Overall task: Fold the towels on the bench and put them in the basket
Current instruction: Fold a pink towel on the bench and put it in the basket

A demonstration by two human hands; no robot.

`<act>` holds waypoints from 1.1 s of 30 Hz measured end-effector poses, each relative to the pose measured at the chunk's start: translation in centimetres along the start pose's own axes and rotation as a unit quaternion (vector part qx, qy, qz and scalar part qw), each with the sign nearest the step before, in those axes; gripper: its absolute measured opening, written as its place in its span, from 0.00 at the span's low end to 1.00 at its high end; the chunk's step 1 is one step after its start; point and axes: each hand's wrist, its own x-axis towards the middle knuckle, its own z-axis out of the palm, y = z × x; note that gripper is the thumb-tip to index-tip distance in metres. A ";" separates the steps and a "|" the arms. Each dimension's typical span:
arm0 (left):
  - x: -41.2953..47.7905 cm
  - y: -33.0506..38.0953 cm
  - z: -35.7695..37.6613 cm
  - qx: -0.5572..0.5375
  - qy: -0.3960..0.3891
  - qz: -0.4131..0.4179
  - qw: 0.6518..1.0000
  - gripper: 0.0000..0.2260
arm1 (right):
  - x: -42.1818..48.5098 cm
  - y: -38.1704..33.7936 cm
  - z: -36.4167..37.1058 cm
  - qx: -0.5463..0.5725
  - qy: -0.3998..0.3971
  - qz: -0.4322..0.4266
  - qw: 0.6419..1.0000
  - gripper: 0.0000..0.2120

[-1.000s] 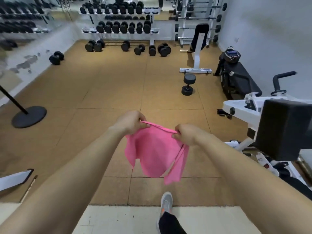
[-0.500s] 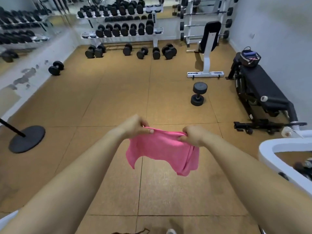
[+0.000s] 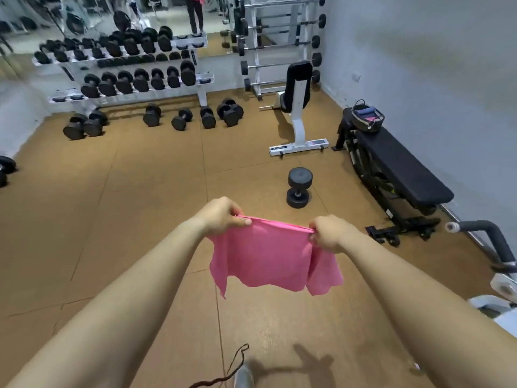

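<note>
A pink towel (image 3: 265,259) hangs in the air in front of me, folded over along its top edge. My left hand (image 3: 221,215) pinches the top left corner. My right hand (image 3: 330,232) pinches the top right corner, with a loose flap hanging below it. A dark basket (image 3: 366,117) with blue and pink cloth inside stands on the far end of a black bench (image 3: 402,166) by the right wall.
A lone dumbbell (image 3: 298,187) stands on the brown floor between me and the bench. A white seat frame (image 3: 298,119) is beyond it. Dumbbell racks (image 3: 134,74) and loose dumbbells line the back. White equipment (image 3: 500,287) juts in at right. A dark cord (image 3: 232,365) lies by my foot.
The view has turned and lifted toward the black bench and basket. Both hands have kept their hold and pulled the towel's top edge out wider and straighter.
</note>
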 end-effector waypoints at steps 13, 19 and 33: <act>33.8 6.0 -9.3 0.036 -0.056 0.120 0.991 0.16 | 20.2 13.0 -9.6 0.077 0.046 0.137 0.986 0.07; 48.8 12.3 -10.8 0.068 -0.087 0.144 0.983 0.15 | 29.8 22.8 -15.0 0.094 0.030 0.190 0.977 0.07; 81.9 27.5 -12.2 0.098 -0.152 0.217 0.959 0.16 | 46.2 45.0 -27.8 0.207 0.039 0.240 0.948 0.07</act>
